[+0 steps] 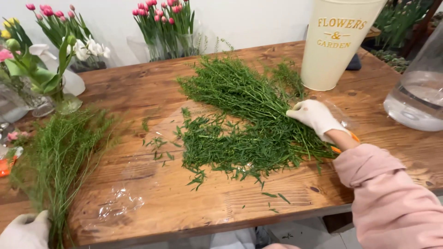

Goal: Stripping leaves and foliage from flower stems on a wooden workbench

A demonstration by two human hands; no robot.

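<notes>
At a wooden worktable [258, 203], my gloved right hand [315, 116] rests palm down on a spread bunch of fine green stems [251, 99], fingers together and pressing the stalks near their cut ends; whether the fingers curl around any stem I cannot tell. An orange tool [344, 143] shows just under my wrist, mostly hidden by the pink sleeve [392, 198]. Stripped leaf trimmings [226, 147] lie in a loose heap just beside the bunch, toward the table's middle. My gloved left hand [25, 230], at the table's near left corner, is closed around the lower ends of a second, paler green bunch [62, 157] that fans away across the table's left side. Crumpled clear wrap [117, 203] lies flat on the wood between the two bunches. A cream metal bucket [337, 41] stands behind my right hand, a clear glass vase [417, 92] to its right. Pink tulips [166, 23] stand in vases along the far wall.
</notes>
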